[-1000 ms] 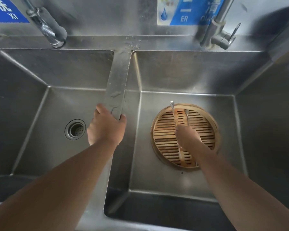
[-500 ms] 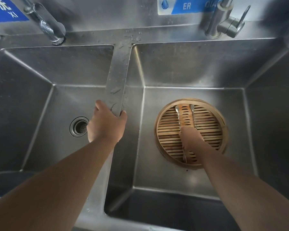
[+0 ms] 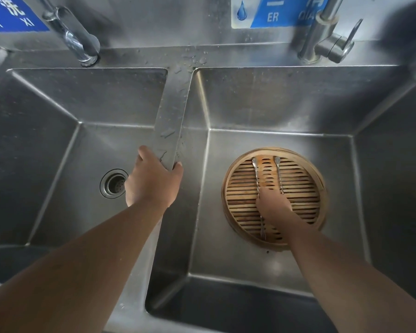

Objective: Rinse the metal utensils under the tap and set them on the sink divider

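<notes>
Two thin metal utensils, one point(image 3: 256, 174) and the other point(image 3: 278, 174), lie side by side on a round bamboo steamer rack point(image 3: 305, 188) on the floor of the right basin. Their handle ends point away from me. My right hand point(image 3: 274, 205) rests on their middle with fingers curled over them. Fork tines point(image 3: 262, 230) stick out below the hand. My left hand point(image 3: 151, 181) grips the wet steel sink divider point(image 3: 171, 121), thumb and fingers over its two edges. Nothing lies on the divider.
The right tap point(image 3: 322, 39) with a lever stands behind the right basin, and the left tap point(image 3: 75, 37) behind the left one; I see no water running. The left basin has a drain strainer point(image 3: 113, 183). Blue signs hang on the back wall.
The utensils' far ends, raised a second ago, now lie flat on the steamer under my right hand. My view has shifted slightly downward. The left hand stays on the divider.
</notes>
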{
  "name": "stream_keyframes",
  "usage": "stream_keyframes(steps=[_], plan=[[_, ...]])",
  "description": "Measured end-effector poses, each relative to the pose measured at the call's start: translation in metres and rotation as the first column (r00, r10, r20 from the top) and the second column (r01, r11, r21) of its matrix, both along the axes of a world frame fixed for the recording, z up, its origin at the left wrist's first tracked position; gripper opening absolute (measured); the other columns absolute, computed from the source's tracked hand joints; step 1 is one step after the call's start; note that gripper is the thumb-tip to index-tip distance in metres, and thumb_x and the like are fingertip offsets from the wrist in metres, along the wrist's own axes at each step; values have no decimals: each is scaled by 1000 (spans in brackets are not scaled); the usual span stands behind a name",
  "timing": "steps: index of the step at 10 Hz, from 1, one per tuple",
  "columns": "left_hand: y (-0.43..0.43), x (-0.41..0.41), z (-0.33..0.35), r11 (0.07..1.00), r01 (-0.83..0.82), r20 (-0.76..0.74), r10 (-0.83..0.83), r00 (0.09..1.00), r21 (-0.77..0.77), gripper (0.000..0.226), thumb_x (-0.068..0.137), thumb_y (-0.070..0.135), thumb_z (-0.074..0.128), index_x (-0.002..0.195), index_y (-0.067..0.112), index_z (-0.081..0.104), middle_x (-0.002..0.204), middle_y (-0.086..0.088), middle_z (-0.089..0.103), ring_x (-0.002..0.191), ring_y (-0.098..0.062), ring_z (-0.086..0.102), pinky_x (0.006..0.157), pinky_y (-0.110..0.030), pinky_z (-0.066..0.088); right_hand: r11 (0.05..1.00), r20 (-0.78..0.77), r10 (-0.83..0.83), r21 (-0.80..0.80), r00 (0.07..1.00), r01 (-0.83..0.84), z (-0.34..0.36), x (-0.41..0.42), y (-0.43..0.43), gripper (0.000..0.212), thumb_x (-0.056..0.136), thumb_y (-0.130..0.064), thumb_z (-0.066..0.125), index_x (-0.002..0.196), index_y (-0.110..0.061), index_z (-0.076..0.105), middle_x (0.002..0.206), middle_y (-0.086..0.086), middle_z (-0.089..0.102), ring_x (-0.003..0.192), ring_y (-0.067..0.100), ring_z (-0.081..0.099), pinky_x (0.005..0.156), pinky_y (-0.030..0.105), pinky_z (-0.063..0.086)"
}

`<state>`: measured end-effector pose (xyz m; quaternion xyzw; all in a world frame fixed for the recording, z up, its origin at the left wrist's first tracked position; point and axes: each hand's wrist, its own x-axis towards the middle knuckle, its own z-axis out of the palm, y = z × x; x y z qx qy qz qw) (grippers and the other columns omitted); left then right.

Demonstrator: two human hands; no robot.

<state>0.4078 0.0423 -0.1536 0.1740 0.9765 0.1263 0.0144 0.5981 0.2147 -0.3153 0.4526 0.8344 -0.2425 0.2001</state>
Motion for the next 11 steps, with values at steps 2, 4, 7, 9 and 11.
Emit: stream_keyframes(steps=[2, 4, 7, 9, 11], plan=[[-1, -1, -1, 1000, 5, 7, -5, 1000, 3, 50, 78, 55, 59, 100, 18, 33, 101, -8, 63, 82, -38, 62, 63, -37, 39, 1000, -20, 7, -7, 1000, -8, -6, -2, 2, 21, 101, -17, 40, 113, -16, 57, 98, 8, 67, 89, 28, 66, 82, 45, 58], [-2, 0, -1, 1000, 13, 8, -13, 1000, 11, 49, 78, 55, 59, 96, 20, 29, 103, -9, 63, 83, -40, 63, 65, -38, 39, 1000, -51, 18, -24, 999, -19, -9, 1, 1, 20, 102, -20, 42, 114, -16, 58, 96, 7, 68, 88, 27, 67, 82, 45, 60], [-1, 0, -1, 1000, 18, -2, -18, 1000, -1, 50, 79, 55, 59, 100, 18, 33, 102, -9, 63, 83, -39, 62, 64, -38, 40, 1000, -93, -22, -10, 995, 21, -12, 3, -2, 19, 101, -25, 41, 107, -17, 57, 87, 4, 65, 79, 23, 64, 72, 38, 57], [1, 0, 0, 1000, 9, 4, -9, 1000, -3, 51, 79, 55, 59, 102, 17, 34, 103, -9, 63, 81, -38, 61, 63, -37, 40, 998, -161, -60, -37, 985, 54, -9, 10, -4, 11, 98, -27, 48, 91, -19, 52, 74, -2, 59, 64, 12, 56, 58, 28, 47], [3, 4, 7, 1000, 16, 65, -18, 998, 23, 51, 81, 51, 59, 106, 13, 34, 112, -12, 61, 89, -41, 64, 66, -41, 44, 984, -332, -167, 10, 929, 180, 29, 34, -22, 16, 98, -26, 50, 82, -20, 52, 67, -3, 59, 57, 12, 57, 44, 23, 37]])
